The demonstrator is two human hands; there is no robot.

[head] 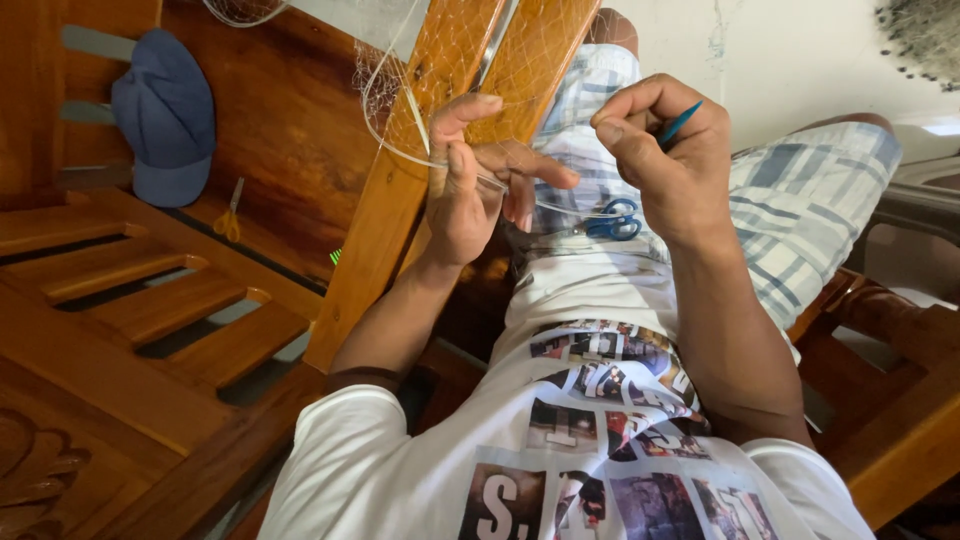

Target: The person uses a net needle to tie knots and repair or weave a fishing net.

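My left hand (470, 185) pinches the clear cord edge of a fine fishing net (445, 45) and holds a pale flat stick (416, 112) against the mesh. My right hand (668, 160) is closed on a thin blue netting needle (682, 121), just right of the left hand. The net drapes over a slanted wooden beam (375, 230). Blue-handled scissors (612, 221) lie on my lap, on the plaid shorts (800, 190), between and below both hands.
A blue cap (165, 115) rests on the wooden bench (290, 120) at the left, with yellow-handled scissors (230, 212) beside it. Wooden slats (150, 290) fill the lower left. Another wooden chair frame (890, 420) stands at the right.
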